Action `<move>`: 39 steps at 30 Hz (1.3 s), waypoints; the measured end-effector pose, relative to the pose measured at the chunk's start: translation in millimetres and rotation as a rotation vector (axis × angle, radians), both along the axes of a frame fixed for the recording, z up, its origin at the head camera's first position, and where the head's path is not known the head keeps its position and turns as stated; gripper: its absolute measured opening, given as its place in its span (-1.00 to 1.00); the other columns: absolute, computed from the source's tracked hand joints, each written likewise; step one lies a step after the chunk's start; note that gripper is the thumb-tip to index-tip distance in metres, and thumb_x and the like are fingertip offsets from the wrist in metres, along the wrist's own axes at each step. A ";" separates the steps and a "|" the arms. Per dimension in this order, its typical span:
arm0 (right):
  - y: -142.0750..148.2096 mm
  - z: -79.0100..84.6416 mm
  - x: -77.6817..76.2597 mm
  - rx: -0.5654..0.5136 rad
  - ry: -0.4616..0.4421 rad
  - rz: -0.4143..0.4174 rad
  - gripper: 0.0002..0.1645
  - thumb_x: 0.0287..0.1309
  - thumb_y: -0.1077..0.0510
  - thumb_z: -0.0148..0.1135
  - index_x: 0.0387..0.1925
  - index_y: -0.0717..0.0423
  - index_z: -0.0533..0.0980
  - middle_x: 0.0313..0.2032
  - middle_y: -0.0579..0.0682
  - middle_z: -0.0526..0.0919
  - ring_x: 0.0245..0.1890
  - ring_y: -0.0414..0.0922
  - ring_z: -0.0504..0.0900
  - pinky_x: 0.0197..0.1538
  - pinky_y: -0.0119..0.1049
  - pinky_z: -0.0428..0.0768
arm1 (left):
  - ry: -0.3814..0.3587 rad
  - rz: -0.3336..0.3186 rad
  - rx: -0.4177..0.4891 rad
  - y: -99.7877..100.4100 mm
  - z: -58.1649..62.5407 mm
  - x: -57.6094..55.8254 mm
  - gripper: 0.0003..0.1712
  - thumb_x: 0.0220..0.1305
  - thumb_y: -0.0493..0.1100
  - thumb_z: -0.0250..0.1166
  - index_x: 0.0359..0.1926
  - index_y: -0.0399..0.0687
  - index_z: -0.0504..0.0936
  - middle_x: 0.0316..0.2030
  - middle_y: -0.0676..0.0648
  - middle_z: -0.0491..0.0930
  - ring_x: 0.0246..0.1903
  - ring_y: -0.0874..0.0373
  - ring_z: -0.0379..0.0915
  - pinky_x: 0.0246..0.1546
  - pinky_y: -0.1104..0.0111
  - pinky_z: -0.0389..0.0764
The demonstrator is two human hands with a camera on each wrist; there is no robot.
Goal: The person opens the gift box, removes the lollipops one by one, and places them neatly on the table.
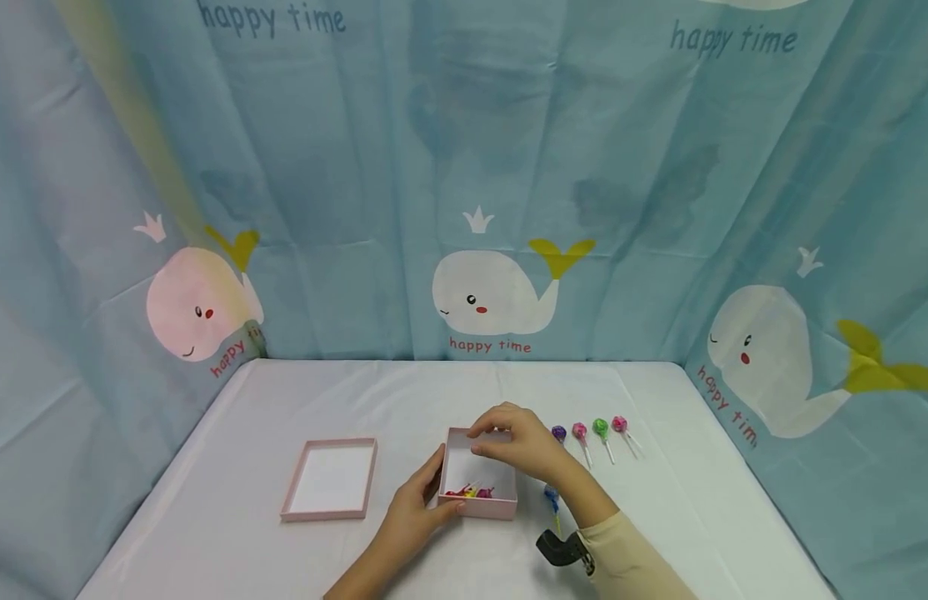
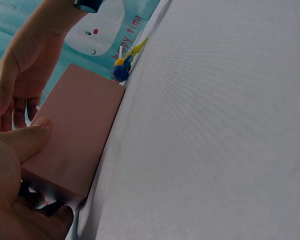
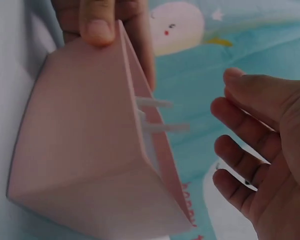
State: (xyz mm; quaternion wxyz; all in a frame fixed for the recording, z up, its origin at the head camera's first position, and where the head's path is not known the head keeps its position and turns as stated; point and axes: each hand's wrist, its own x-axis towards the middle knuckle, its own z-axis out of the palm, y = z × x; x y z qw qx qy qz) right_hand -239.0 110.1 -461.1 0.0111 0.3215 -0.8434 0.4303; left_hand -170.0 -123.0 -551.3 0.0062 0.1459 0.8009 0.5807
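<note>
A pink open box (image 1: pixel 479 507) stands on the white table, with several lollipops (image 1: pixel 484 492) lying inside near its front wall. My left hand (image 1: pixel 413 508) grips the box at its front left corner, thumb on the front wall and fingers along the left side. Over the box's opening hovers my right hand (image 1: pixel 518 442), fingers loosely bent and nothing between them. In the right wrist view, white lollipop sticks (image 3: pixel 165 127) poke past the box rim, apart from the right hand's fingertips. The left wrist view shows the thumb pressed against the pink wall (image 2: pixel 80 130).
Left of the box lies its pink-edged lid (image 1: pixel 329 479), white inside facing up. A row of purple (image 1: pixel 559 433), pink (image 1: pixel 580 430), green (image 1: pixel 601 427) and another pink lollipop (image 1: pixel 620 423) lies right. A blue lollipop (image 1: pixel 551 493) lies beside the right forearm. Whale-print curtains (image 1: pixel 494 292) surround the table.
</note>
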 end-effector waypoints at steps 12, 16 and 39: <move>-19.5 -11.2 -6.6 0.105 -0.114 0.126 -0.79 0.20 0.09 0.49 -0.12 0.01 0.76 -0.15 -0.29 0.75 -0.04 -0.10 0.64 0.09 -0.04 0.66 | -0.010 -0.027 0.014 -1.7 1.0 -0.2 0.15 0.14 0.04 0.54 0.61 -0.12 0.10 0.56 -0.19 0.13 0.51 -0.14 0.12 0.43 0.22 0.33; -22.6 -14.5 -7.4 0.145 -0.163 0.166 -0.81 0.18 0.09 0.50 -0.15 -0.03 0.76 -0.16 -0.29 0.72 -0.04 -0.11 0.63 0.09 -0.02 0.69 | -0.013 -0.025 0.022 -2.2 1.4 0.2 0.14 0.15 0.04 0.54 0.61 -0.09 0.11 0.56 -0.19 0.13 0.51 -0.13 0.13 0.43 0.22 0.34; -36.1 -29.4 -17.7 0.281 -0.293 0.248 -0.81 0.07 0.18 0.55 -0.26 -0.15 0.79 -0.33 -0.30 0.75 -0.29 -0.30 0.61 -0.25 -0.46 0.68 | -0.011 -0.012 -0.018 -2.1 2.8 2.7 0.13 0.17 0.07 0.52 0.61 -0.10 0.11 0.56 -0.19 0.12 0.52 -0.15 0.10 0.43 0.20 0.34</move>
